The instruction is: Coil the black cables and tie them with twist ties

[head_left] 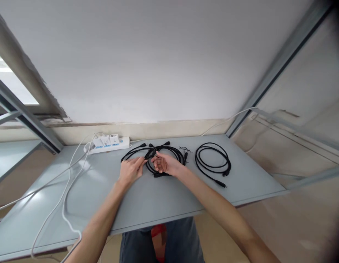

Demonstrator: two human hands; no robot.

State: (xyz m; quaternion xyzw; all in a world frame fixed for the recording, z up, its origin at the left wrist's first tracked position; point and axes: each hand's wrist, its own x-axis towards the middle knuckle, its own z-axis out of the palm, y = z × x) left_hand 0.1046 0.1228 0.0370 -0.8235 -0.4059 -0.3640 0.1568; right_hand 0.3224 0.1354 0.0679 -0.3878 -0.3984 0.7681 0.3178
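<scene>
Black cables lie in coils on a grey shelf top. My left hand (131, 170) is closed on the left coil of black cable (128, 155), near where its strands bunch together. Just right of it, my right hand (165, 163) has its thumb and forefinger pinched at the bunched strands. Whatever is between those fingertips is too small to make out; the other fingers are curled. Behind and under my right hand is another black coil (176, 149), partly hidden. Thin black twist ties (185, 149) lie at its right side.
A separate black cable coil (213, 168) lies to the right, its plug (221, 183) toward the front edge. At the back left sits a white power strip (109, 146) with adapters. White cords (65, 197) run across the left of the shelf top (158, 204). Metal uprights (242, 109) flank it.
</scene>
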